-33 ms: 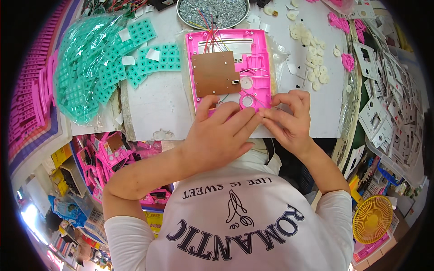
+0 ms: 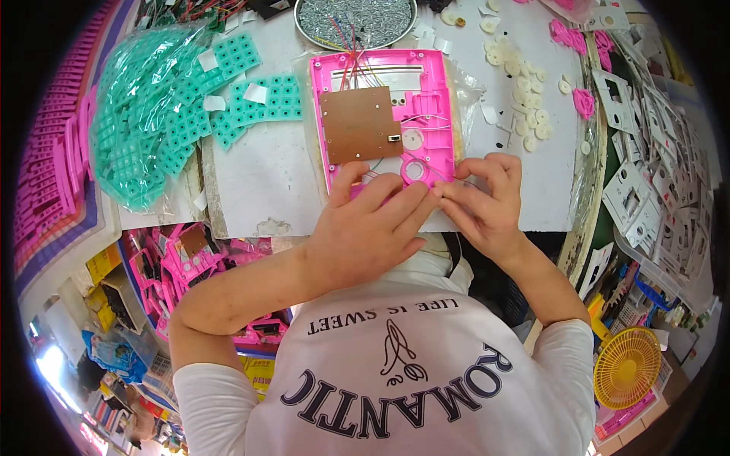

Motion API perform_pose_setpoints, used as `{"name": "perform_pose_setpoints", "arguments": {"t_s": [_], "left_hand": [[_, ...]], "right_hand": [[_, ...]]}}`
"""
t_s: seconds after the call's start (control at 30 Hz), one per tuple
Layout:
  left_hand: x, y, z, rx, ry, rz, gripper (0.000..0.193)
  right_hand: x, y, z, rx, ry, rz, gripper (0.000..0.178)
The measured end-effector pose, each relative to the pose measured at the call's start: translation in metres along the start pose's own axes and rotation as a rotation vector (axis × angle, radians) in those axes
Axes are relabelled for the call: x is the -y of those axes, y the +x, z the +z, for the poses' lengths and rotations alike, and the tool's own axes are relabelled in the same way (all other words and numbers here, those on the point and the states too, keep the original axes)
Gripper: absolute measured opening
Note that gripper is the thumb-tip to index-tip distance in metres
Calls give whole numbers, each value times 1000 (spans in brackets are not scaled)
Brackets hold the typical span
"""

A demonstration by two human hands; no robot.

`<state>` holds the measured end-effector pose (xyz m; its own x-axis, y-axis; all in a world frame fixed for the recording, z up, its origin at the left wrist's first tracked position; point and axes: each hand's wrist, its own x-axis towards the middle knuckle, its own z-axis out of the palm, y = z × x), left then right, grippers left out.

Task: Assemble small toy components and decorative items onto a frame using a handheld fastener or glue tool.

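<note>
A pink plastic casing (image 2: 442, 114) lies open-side up at the table's near edge, on a clear plastic bag. A brown circuit board (image 2: 357, 121) with a small slide switch sits in it, with coloured wires (image 2: 353, 64) leading off the far end. My left hand (image 2: 365, 220) is curled over the casing's near edge, its fingertips partly hidden. At the near right corner my right hand (image 2: 483, 197) pinches, its fingertips meeting the left index finger. A thin wire runs toward that spot, but what the pinch holds is too small to tell.
Teal rubber keypads (image 2: 137, 121) are heaped on the left. Behind the casing stands a round metal tray (image 2: 357, 23) of screws. White plastic discs (image 2: 525, 99) and pink coiled cords (image 2: 584, 104) lie right. White panels (image 2: 646, 190) are stacked far right; pink parts (image 2: 175, 266) fill a lower-left bin.
</note>
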<state>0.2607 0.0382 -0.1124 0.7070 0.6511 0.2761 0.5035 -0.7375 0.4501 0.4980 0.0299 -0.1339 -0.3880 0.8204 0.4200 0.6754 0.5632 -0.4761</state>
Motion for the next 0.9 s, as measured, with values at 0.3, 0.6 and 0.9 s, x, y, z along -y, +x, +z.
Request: {"name": "perform_pose_setpoints", "arguments": {"t_s": [0.3, 0.6, 0.9], "left_hand": [[-3, -4, 7, 2, 362, 153, 51], [11, 8, -6, -57, -64, -29, 38], [112, 63, -17, -459, -52, -364, 25]], "right_hand": [[28, 51, -42, 490, -294, -158, 22], [-9, 155, 47, 133, -307, 115, 21], [-16, 152, 54, 119, -181, 188, 16]]}}
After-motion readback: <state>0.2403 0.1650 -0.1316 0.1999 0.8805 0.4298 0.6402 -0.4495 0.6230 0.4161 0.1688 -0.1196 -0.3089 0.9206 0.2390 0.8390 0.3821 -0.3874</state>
